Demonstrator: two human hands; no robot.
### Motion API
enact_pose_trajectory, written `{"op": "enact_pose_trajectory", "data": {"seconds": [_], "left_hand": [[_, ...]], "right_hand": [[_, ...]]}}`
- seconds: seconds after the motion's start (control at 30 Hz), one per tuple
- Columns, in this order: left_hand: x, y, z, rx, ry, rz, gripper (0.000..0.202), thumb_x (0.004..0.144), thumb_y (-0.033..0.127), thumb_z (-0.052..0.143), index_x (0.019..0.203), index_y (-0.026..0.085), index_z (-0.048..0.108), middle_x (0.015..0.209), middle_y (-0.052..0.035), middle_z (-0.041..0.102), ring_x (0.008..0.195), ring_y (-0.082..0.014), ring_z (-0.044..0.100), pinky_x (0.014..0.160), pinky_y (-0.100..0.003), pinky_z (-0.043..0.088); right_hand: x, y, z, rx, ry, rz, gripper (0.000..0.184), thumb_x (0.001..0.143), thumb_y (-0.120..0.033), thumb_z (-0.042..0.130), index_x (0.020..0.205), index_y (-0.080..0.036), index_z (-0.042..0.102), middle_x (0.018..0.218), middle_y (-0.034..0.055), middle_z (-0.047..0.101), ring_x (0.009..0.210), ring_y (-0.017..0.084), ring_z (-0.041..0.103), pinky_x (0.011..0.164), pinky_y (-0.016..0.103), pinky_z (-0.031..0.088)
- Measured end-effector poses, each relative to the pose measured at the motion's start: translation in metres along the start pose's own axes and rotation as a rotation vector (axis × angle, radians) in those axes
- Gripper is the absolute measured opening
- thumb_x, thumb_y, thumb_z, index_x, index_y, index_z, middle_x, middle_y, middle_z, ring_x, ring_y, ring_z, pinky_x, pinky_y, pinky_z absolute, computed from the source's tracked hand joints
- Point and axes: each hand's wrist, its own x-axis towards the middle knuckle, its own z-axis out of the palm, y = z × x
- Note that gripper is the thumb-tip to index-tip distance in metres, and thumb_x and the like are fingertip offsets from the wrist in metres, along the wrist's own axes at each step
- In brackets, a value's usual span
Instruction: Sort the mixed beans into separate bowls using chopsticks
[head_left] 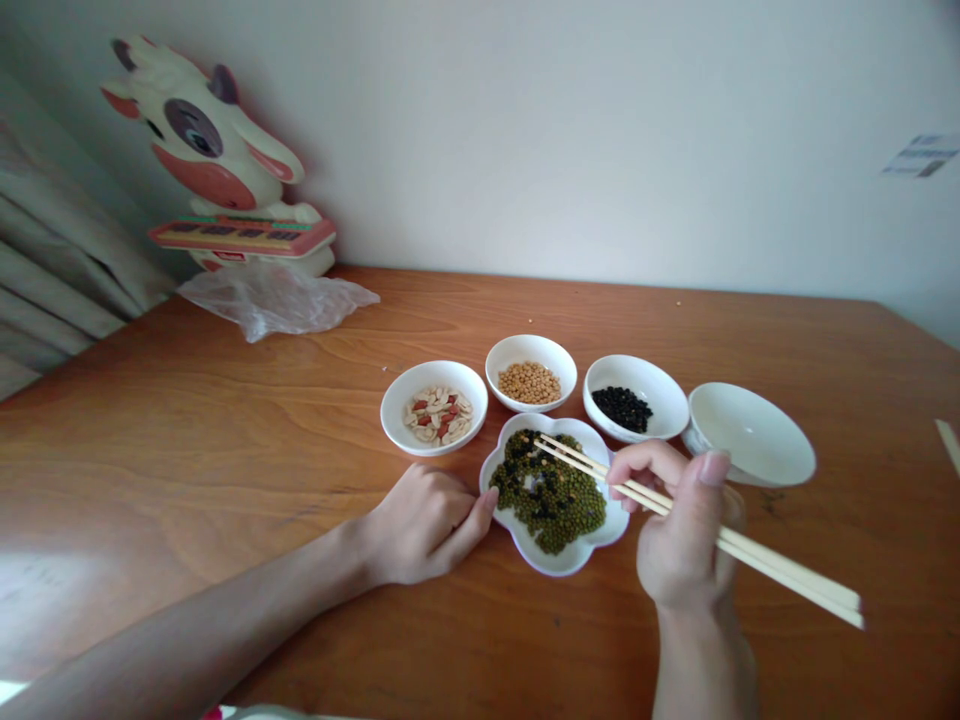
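A white flower-shaped dish (564, 562) holds green beans (559, 505) mixed with black beans and a few yellowish ones. My right hand (690, 510) grips a pair of wooden chopsticks (780, 568), their tips down at the beans in the upper left of the dish. Whether a bean is pinched between the tips is too small to tell. Fingers curled, my left hand (427, 525) lies on the table at the dish's left side, its thumb pressed on the rim. Behind the dish stand white bowls with peanuts (439, 416), yellow soybeans (529, 382) and black beans (622, 408).
A further white bowl (750, 440) with nothing visible inside stands right of the black beans. At the back left, a crumpled plastic bag (277, 300) lies before a cow-shaped toy keyboard (225, 170). The wooden table (225, 430) meets a white wall.
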Motion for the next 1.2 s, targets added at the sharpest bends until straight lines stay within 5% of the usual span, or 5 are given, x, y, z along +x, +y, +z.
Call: {"op": "enact_pose_trajectory", "data": {"seconds": [0.3, 1.2], "left_hand": [[0.0, 0.0, 0.0, 0.012, 0.009, -0.015, 0.056, 0.115, 0.027, 0.031, 0.062, 0.019, 0.047, 0.059, -0.003, 0.062, 0.048, -0.0115, 0.049, 0.057, -0.037, 0.026], [0.0, 0.0, 0.001, -0.004, 0.0, -0.012, 0.057, 0.115, 0.026, 0.031, 0.062, 0.019, 0.048, 0.059, -0.0033, 0.062, 0.048, -0.0114, 0.048, 0.056, -0.037, 0.027]], "right_hand": [[-0.002, -0.017, 0.007, -0.031, -0.027, 0.073, 0.08, 0.107, -0.074, 0.021, 0.068, -0.022, 0.067, 0.059, 0.0027, 0.058, 0.06, 0.017, 0.05, 0.059, 0.034, 0.036], [0.002, -0.011, 0.01, -0.042, -0.03, 0.001, 0.083, 0.108, -0.073, 0.018, 0.065, -0.021, 0.067, 0.055, 0.0029, 0.058, 0.054, 0.015, 0.051, 0.053, 0.032, 0.036]]}}
